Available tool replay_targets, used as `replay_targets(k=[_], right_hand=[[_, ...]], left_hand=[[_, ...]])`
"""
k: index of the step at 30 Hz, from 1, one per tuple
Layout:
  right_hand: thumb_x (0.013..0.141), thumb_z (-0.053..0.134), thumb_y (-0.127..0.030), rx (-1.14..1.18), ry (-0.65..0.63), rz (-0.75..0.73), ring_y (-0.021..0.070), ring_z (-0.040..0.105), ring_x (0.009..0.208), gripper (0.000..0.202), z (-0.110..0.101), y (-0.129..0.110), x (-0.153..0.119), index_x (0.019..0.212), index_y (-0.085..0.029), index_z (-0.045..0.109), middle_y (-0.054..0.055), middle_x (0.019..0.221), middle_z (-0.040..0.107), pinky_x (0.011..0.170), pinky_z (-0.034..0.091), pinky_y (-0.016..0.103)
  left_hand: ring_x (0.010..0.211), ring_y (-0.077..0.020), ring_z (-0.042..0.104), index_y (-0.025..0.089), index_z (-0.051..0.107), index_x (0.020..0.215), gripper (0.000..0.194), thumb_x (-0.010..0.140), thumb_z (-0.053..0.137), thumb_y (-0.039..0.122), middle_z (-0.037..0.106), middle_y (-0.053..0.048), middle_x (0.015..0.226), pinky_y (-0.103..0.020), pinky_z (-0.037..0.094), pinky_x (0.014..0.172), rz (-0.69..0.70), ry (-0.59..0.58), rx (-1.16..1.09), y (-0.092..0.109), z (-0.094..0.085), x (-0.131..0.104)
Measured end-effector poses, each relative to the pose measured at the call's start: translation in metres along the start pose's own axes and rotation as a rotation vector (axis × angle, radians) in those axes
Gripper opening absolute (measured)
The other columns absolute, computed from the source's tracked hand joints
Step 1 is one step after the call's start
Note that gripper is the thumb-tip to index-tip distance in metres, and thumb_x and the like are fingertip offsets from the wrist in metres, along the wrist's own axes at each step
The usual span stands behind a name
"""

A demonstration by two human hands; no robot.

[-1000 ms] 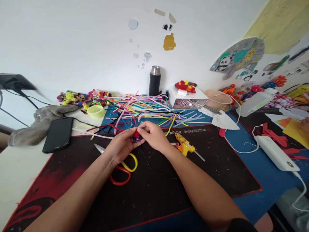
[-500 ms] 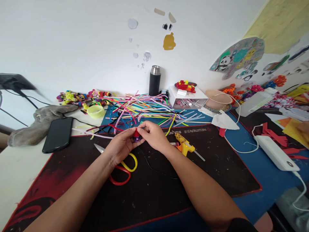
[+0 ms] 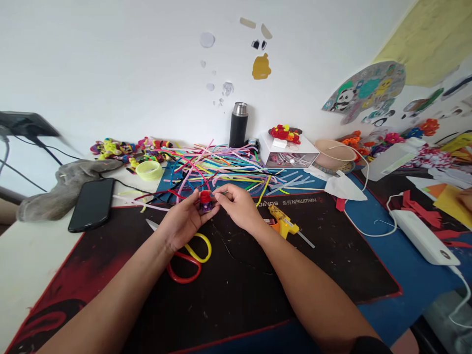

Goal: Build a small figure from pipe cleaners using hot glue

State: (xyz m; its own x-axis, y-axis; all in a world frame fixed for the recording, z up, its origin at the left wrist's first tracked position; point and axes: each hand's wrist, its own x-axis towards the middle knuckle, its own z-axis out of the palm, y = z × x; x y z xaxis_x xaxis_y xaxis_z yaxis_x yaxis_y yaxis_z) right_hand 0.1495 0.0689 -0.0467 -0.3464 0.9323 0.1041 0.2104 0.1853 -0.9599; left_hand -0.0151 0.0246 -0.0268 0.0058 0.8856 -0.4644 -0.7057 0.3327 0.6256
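Observation:
Above the dark desk mat (image 3: 236,290), my left hand (image 3: 183,223) is closed around a small red-and-purple piece (image 3: 205,200), red on top and purple below; its exact kind is too small to tell. My right hand (image 3: 239,206) is beside it, thumb and forefinger pinched together close to the piece's right side. Whatever lies between those fingertips is too small to make out. Scissors (image 3: 200,247) with one red and one yellow handle lie under my left wrist, blades pointing up-left. Just beyond both hands spreads a pile of coloured pipe cleaners (image 3: 221,164).
A yellow glue gun (image 3: 287,227) lies right of my right hand. Behind stand a black flask (image 3: 239,127) and a white box (image 3: 273,147). At left are a phone (image 3: 91,204) and a roll of pale green tape (image 3: 149,170); a white power bank (image 3: 424,238) is at right.
My right fingers have drawn slightly off the red top, which now shows more fully in my left hand. The whole view has shifted a little.

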Motion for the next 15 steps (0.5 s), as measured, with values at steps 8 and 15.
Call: replay_targets(k=[8,15], right_hand=[[0.098,0.063,-0.031,-0.058,0.011,0.022,0.0132,0.051,0.057,0.016,-0.0018,-0.0028,-0.0014,0.104,-0.02,0.073,-0.003,0.068,0.063,0.054,0.036,0.025],[0.097,0.063,-0.03,-0.008,0.022,0.027,0.0126,0.054,0.057,0.019,-0.0037,0.0012,0.0004,0.111,-0.021,0.073,-0.002,0.072,0.069,0.055,0.038,0.024]], left_hand=[[0.088,-0.0214,0.078,0.013,0.073,0.086,0.032,0.104,0.047,0.012,0.079,-0.011,0.092,-0.041,0.067,0.093,0.005,-0.04,-0.029,0.0042,-0.0005,-0.0006],[0.099,-0.0241,0.079,0.01,0.076,0.094,0.027,0.089,0.054,-0.003,0.08,-0.015,0.103,-0.041,0.061,0.106,-0.008,-0.073,0.019,0.0029,-0.0006,-0.0028]])
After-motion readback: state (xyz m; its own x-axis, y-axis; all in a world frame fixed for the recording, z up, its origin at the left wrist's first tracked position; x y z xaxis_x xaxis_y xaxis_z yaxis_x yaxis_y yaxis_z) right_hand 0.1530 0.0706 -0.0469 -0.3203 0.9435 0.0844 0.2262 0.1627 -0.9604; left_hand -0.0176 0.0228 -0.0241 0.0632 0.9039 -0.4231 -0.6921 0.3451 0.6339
